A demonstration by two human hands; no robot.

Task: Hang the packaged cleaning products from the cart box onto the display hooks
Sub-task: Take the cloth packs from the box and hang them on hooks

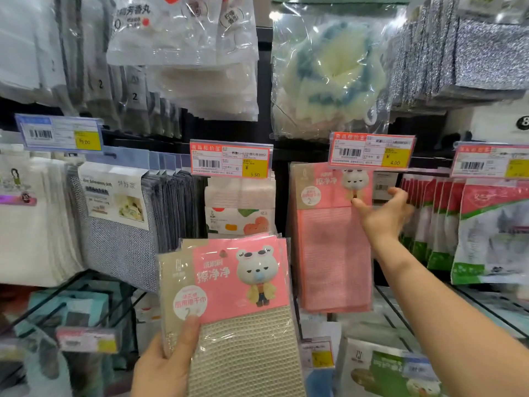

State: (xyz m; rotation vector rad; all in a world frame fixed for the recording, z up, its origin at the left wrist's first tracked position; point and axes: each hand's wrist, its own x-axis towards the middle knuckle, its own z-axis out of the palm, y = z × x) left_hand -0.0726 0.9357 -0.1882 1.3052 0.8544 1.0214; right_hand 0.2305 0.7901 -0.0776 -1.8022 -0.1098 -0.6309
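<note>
A: Nearest to us, our left hand (160, 365) is the grip that matters. Its thumb is pressed on the front of the beige cloth packs (229, 305) and the fingers are curled behind, so we hold a small stack by its lower left corner.

B: And the stack stands upright, long axis vertical, hang-hole end at the top?

A: Yes, the top edge points up toward the shelf. Taking the 4.00 price tag (372, 151) as our landmark, the stack lies below it and to the left, well apart.

B: So the hook must be just under that tag. Can we see it?

A: No, the tag hides it. The pink cloth packs (332, 239) hang directly below the tag, same bear on the header.

B: And our right hand (383, 216)?

A: It is the nearer one to the tag, just below its right end. The fingers are loosely spread, the thumb touching the pink packs' right edge, nothing clasped.

B: Then we judge the stack must travel up and right, holes lined to the hook.

A: There is no surface here, only wire shelves below the tag, and crowded hanging packs on both sides, so room is tight.
</note>
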